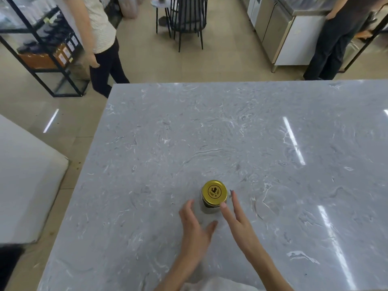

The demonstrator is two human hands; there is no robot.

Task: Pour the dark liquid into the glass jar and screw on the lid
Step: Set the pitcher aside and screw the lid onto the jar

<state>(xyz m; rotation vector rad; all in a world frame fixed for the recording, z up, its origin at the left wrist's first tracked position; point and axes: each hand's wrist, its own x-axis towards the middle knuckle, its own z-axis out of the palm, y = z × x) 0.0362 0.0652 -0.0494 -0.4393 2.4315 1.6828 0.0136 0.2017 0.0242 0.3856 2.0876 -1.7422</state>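
Note:
A small glass jar stands upright on the grey marble table, near its front middle. A gold lid with a black emblem sits on top of the jar, and dark contents show just under the lid. My left hand is open just left of the jar, fingers apart, not touching it. My right hand is open just right of the jar, a fingertip close to the lid's rim. Neither hand holds anything.
Two people stand beyond the table's far edge, one at the back left, one at the back right. A black shelf rack and a black chair stand on the tiled floor. A white surface lies left.

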